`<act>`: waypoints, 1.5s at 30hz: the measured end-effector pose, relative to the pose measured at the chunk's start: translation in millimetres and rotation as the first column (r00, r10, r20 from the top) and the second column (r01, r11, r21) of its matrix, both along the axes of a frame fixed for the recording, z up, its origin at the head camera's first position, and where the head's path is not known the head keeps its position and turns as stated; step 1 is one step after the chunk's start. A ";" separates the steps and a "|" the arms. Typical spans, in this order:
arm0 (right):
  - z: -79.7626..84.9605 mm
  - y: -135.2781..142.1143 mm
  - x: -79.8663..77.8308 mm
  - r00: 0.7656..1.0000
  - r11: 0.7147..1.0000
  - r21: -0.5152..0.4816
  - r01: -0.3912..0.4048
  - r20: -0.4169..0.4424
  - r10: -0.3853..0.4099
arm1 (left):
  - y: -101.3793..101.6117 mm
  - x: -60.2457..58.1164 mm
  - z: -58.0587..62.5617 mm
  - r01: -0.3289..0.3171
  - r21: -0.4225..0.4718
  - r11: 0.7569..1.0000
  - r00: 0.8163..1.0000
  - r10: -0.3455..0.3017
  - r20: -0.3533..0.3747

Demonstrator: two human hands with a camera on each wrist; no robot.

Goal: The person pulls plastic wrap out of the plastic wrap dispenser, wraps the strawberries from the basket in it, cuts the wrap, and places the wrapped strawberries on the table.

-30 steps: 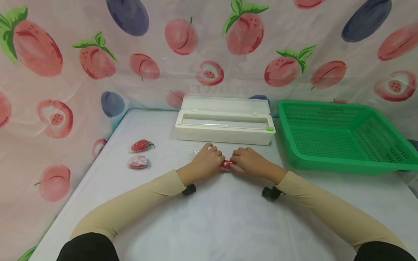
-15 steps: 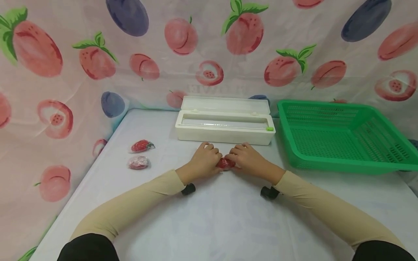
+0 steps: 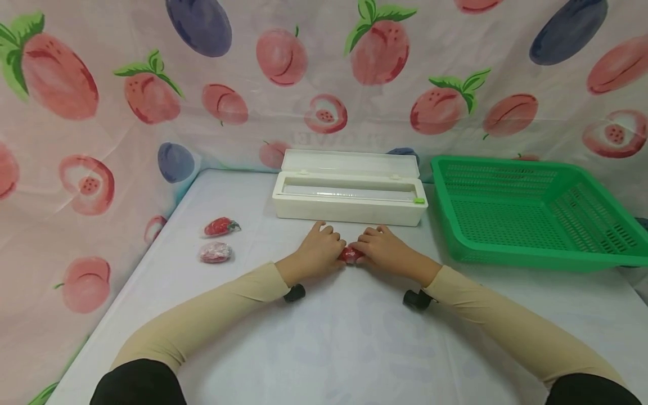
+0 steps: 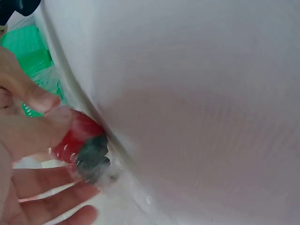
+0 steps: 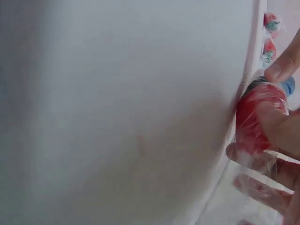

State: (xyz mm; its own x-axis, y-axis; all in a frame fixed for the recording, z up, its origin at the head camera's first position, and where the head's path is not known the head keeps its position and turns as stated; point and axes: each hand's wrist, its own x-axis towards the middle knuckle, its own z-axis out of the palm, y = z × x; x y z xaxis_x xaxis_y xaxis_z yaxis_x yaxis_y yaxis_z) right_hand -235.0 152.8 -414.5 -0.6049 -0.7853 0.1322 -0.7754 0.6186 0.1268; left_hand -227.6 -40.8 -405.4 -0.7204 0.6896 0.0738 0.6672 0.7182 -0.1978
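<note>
Between both hands at the middle of the table is a red strawberry (image 3: 350, 255) with a dark green leafy top, wrapped in clear film. My left hand (image 3: 318, 251) grips its left end; in the left wrist view the thumb and a finger (image 4: 33, 136) hold it, with other fingers stretched out beneath. From the other side my right hand (image 3: 387, 252) holds it, thumb by the green top and fingers curled under the red body in the right wrist view. Loose clear film (image 5: 262, 164) hangs around the fruit there. Much of it is hidden by fingers in the head view.
Two film-wrapped pieces, a red one with a green stem (image 3: 221, 226) and a paler pink one (image 3: 215, 252), lie at the left. Behind the hands stands a white cling film box (image 3: 349, 212), lid raised, roll inside. A green plastic basket (image 3: 536, 256) stands at the right.
The strawberry has turned and shifted slightly between the fingers. Both hands made small rolling movements around it. Clear film that stuck out left of the left hand no longer shows.
</note>
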 end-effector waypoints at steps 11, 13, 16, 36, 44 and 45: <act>1.5 2.6 -1.7 0.997 0.996 -0.038 0.078 -0.020 -0.079 | 6.4 -3.8 -1.1 -0.061 0.005 0.998 0.998 0.061 0.025; 2.0 2.0 -0.8 0.995 0.996 -0.028 0.085 -0.045 -0.086 | 7.1 -4.0 -0.3 -0.078 0.000 0.997 0.996 0.077 0.045; 1.8 0.1 0.0 0.992 0.992 -0.010 0.123 -0.039 -0.123 | 7.9 -3.5 0.8 -0.063 -0.019 0.998 0.998 0.064 0.029; 9.7 9.3 12.5 0.943 0.949 0.004 0.315 0.113 -0.314 | 8.1 -2.8 -1.4 -0.027 -0.071 0.997 0.995 0.021 -0.093; 18.1 1.3 22.1 0.934 0.941 -0.194 0.277 0.283 -0.217 | 10.1 -1.0 -2.5 -0.011 -0.029 1.000 0.990 0.007 -0.142; 18.7 1.4 22.2 0.932 0.940 -0.213 0.268 0.305 -0.196 | 10.4 -0.8 -2.3 -0.007 -0.021 1.000 0.989 0.004 -0.150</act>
